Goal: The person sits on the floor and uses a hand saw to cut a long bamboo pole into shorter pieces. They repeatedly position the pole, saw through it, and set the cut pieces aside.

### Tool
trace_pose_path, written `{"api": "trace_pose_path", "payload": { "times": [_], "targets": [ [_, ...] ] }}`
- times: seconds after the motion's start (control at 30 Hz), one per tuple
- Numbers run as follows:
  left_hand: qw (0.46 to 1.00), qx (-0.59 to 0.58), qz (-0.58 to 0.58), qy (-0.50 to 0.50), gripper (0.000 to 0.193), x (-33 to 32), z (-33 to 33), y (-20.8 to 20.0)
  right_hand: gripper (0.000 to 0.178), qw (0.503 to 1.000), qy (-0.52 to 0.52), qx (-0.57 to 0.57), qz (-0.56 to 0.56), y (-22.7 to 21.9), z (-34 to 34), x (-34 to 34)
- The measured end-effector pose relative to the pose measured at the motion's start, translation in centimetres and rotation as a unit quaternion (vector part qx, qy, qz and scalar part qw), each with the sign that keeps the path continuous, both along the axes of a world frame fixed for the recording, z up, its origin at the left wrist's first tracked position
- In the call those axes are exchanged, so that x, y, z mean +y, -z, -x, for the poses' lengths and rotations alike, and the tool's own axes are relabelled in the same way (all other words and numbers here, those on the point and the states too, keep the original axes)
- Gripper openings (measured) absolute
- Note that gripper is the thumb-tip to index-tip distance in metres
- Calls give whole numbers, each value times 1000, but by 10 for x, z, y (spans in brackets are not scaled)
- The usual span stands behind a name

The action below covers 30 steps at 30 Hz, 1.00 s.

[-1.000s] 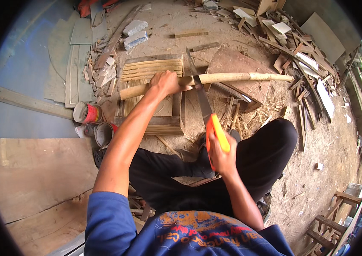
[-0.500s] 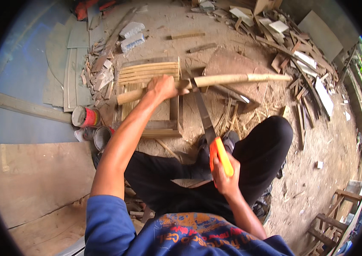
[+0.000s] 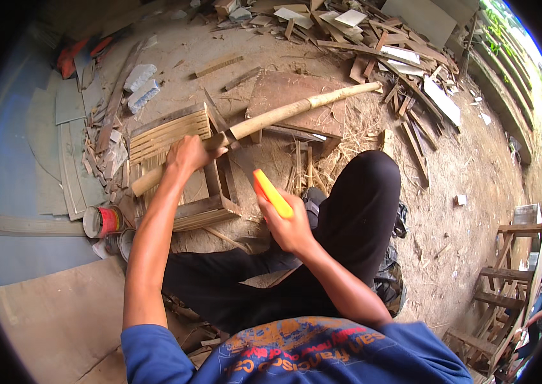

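Observation:
A long bamboo pole [image 3: 303,107] lies slantwise over a small wooden frame with bamboo slats [image 3: 167,136]. My left hand [image 3: 188,155] is wrapped round the pole near its left end. Just right of those fingers, a handsaw [image 3: 245,161] crosses the pole, and a dark cut line shows there. My right hand [image 3: 289,229] grips the saw's orange and yellow handle. The blade's tip sticks out beyond the pole's far side. How deep the cut goes, I cannot tell.
Scrap wood [image 3: 405,70] is heaped at the far right. A brown board [image 3: 283,89] lies under the pole, with straw-like shavings [image 3: 354,150] beside it. Paint cans [image 3: 95,222] stand left of the frame. A wooden rack [image 3: 507,275] is at the lower right.
My right hand has pushed the saw forward, so more blade passes beyond the pole. The whole view has turned and shifted; my left hand keeps its hold on the pole.

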<state>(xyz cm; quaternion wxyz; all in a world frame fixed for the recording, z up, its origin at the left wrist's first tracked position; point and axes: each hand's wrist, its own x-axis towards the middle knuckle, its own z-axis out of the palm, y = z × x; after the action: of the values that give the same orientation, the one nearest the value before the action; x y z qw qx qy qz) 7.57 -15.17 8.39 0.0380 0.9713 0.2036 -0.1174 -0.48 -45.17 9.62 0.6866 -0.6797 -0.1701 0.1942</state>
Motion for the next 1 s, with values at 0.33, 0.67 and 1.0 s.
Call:
{"api": "trace_pose_path", "payload": {
  "times": [0.33, 0.67, 1.0],
  "targets": [
    [1000, 10, 28, 2, 86, 2, 1, -3, 17, 998, -6, 58, 3, 37, 21, -28],
    [999, 32, 40, -7, 81, 4, 2, 2, 21, 991, 6, 133, -31, -8, 15, -14],
    [998, 45, 44, -24, 78, 5, 2, 5, 20, 995, -22, 58, -75, -7, 19, -24]
  ]
}}
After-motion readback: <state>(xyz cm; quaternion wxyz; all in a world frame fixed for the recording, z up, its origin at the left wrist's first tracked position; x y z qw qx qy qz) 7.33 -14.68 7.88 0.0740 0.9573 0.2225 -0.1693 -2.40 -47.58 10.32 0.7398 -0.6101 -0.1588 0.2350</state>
